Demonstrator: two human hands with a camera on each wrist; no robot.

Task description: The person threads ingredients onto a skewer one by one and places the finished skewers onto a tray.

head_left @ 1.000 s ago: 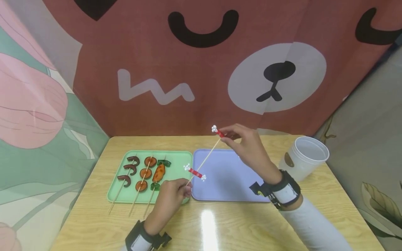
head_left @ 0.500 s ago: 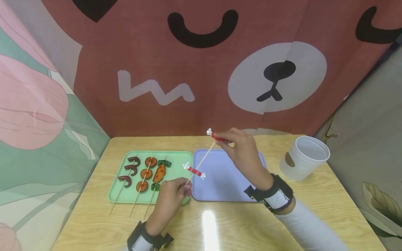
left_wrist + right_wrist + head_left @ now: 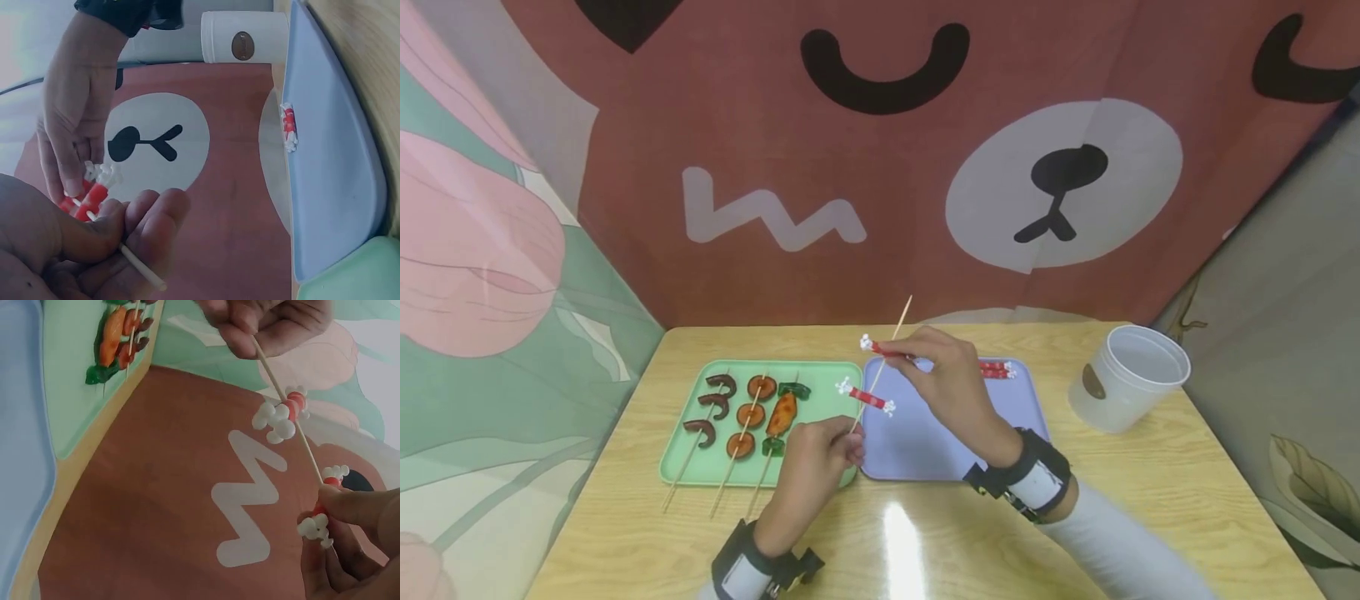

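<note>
My left hand (image 3: 816,457) pinches a thin wooden skewer (image 3: 903,312) near its lower end, above the inner edges of the two trays. A red stick-shaped piece with white knobbly ends (image 3: 868,398) sits crosswise on the skewer, a little above that hand. Higher up, my right hand (image 3: 946,379) pinches a second such red-and-white piece (image 3: 312,526) between thumb and fingers. The skewer passes through this piece, its bare pointed tip sticking out beyond. In the left wrist view, the skewer's blunt end (image 3: 145,270) shows below the left thumb.
A green tray (image 3: 842,379) at left bears three loaded skewers, with curled brown pieces, round slices, and an orange piece between green ones. The purple tray (image 3: 917,454) beside it holds more red-and-white pieces (image 3: 996,370). A white translucent tub (image 3: 1120,392) stands at right. A bear-print cloth hangs behind.
My right hand has slid the second red piece from the skewer's tip down along it, leftward and toward the first piece. The tip now shows above. My left hand has barely moved.
</note>
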